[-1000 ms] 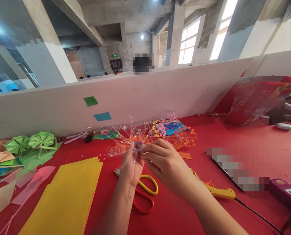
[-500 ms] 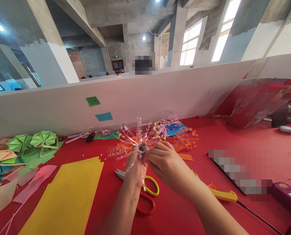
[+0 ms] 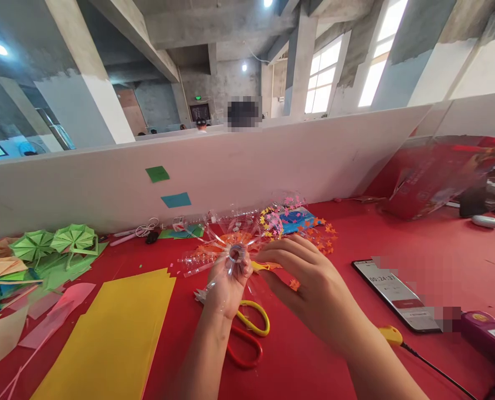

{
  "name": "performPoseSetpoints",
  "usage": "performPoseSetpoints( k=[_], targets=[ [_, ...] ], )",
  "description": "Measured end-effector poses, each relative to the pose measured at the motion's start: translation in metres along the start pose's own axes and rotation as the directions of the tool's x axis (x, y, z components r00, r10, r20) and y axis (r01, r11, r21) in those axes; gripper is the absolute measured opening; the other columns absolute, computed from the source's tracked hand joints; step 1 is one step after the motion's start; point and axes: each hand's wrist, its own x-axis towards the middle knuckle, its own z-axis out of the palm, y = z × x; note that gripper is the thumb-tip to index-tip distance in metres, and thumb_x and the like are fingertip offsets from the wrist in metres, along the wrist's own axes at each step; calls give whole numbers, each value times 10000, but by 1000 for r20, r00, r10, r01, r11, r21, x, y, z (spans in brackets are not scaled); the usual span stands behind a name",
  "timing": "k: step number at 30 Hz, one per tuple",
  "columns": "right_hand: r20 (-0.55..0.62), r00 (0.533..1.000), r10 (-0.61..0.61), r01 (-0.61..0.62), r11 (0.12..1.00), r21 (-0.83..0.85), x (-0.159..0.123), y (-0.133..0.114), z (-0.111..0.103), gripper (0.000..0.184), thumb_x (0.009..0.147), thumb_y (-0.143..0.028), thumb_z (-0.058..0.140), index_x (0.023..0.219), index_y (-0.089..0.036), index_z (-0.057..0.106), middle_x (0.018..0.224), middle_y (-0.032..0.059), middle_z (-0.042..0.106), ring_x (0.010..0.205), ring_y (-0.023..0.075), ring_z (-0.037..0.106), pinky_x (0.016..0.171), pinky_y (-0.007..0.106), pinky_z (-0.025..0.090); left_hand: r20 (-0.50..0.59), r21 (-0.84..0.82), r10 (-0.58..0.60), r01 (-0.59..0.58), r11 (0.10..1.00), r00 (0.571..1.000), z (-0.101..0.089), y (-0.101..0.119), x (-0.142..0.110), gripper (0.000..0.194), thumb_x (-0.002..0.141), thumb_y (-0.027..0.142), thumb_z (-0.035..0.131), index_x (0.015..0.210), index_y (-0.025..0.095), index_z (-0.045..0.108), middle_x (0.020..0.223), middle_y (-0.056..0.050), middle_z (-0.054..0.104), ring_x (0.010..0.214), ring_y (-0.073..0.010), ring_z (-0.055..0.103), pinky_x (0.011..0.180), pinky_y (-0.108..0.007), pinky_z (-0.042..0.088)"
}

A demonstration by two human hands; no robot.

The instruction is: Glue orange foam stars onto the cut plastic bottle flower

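Where hands (image 3: 226,286) (image 3: 309,272) gather about plastic (image 3: 236,254), phone (image 3: 397,300) apart

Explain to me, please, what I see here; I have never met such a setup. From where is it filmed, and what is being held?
There is no machine here: you see a person's two bare hands. A camera worn on the person's head looks forward and down, and gives the only view.

The left hand holds a clear plastic piece with thin strips spreading out around a round opening. The right hand is close beside it, thumb and fingers spread.

On the red table lie scissors, yellow paper, a phone and folded paper umbrellas. Small paper stars are farther back.
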Motion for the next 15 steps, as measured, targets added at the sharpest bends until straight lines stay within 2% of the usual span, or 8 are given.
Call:
performPoseSetpoints(
  k=[3,7,15],
  targets=[
    [-31,1000,7,-7,1000,20,-1,-1,-11,105,886,-143,521,905,-195,611,892,38,656,825,161,565,760,316,449,-3,33,-21,21,999,1000,-2,2,0,196,854,198,488,723,112,607,628,-38,580,530,-93,522,467,-180,410],
    [-74,997,25,-26,1000,-15,-1,4,-21,97,888,-159,520,862,-199,605,859,43,659,817,169,584,740,316,461,96,80,-48,41,996,994,-4,3,-1,203,850,227,492,752,96,612,591,-32,541,498,-86,464,467,-184,386],
    [-70,996,61,-65,996,-60,-1,16,-25,117,885,-160,512,826,-208,601,820,40,658,782,169,594,718,312,477,142,123,-110,92,988,984,-6,3,-1,220,845,262,495,772,93,616,546,-12,491,445,-69,386,426,-173,318]
  ],
)
